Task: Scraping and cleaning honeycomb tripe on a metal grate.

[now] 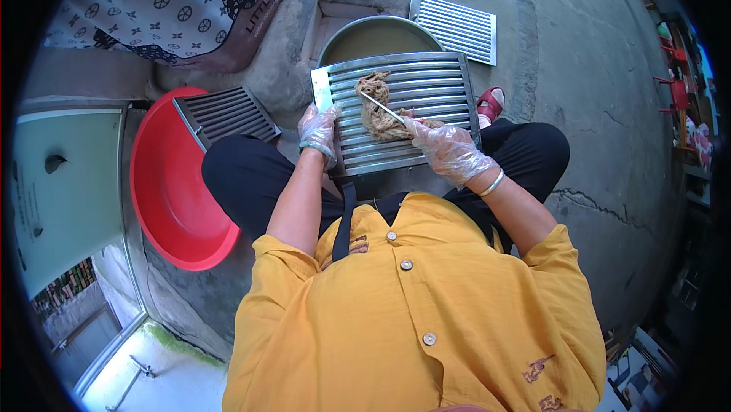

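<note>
A slatted metal panel, like a range-hood baffle filter (422, 78), rests tilted in front of me above my lap. Its far edge overlaps the rim of a round basin (342, 32) with cloudy liquid in it. My left hand (318, 128), in a clear plastic glove, grips the panel's left edge. On the slats lies a bunched brown fibrous rag (374, 115). My right hand (448, 149), also gloved, is closed around a thin white stick (381, 106) whose tip reaches over the rag. Part of the rag disappears under the right hand's fingers.
A second slatted panel (457, 26) lies on the concrete floor (599, 126) behind the basin. Another, darker panel (228, 118) leans over the rim of a large red tub (171, 212) at my left. Patterned fabric (165, 6) hangs at upper left; red chairs (678, 92) stand far right.
</note>
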`<state>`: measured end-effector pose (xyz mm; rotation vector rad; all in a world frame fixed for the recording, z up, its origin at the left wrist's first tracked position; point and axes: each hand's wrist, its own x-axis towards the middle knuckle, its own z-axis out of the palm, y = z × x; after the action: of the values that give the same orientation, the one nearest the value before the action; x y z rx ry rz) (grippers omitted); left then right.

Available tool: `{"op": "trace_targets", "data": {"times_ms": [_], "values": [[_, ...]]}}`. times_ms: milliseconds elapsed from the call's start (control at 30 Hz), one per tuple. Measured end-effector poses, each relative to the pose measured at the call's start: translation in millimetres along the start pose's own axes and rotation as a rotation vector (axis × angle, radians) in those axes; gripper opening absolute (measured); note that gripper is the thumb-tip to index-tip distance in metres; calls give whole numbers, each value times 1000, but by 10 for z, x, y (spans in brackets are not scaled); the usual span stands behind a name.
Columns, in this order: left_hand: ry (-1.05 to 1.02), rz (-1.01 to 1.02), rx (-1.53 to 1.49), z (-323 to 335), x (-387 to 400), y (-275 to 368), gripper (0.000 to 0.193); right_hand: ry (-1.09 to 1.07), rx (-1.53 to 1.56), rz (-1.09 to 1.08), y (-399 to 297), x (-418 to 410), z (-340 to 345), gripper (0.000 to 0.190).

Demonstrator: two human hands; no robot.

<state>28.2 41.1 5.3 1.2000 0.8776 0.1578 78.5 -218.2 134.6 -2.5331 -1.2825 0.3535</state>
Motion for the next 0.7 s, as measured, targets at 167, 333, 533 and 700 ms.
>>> {"op": "trace_targets", "data": {"times_ms": [167, 333, 533, 700], "values": [[-19, 7, 7, 9, -9, -4, 26, 20, -69, 6, 117, 7, 118, 47], [12, -22, 16, 17, -3, 15, 26, 413, -22, -165, 152, 1, 186, 46], [-50, -67, -105, -114, 237, -294, 27, -44, -100, -114, -123, -148, 147, 38], [-232, -495, -813, 257, 62, 38, 34, 60, -32, 39, 4, -217, 152, 34]]}}
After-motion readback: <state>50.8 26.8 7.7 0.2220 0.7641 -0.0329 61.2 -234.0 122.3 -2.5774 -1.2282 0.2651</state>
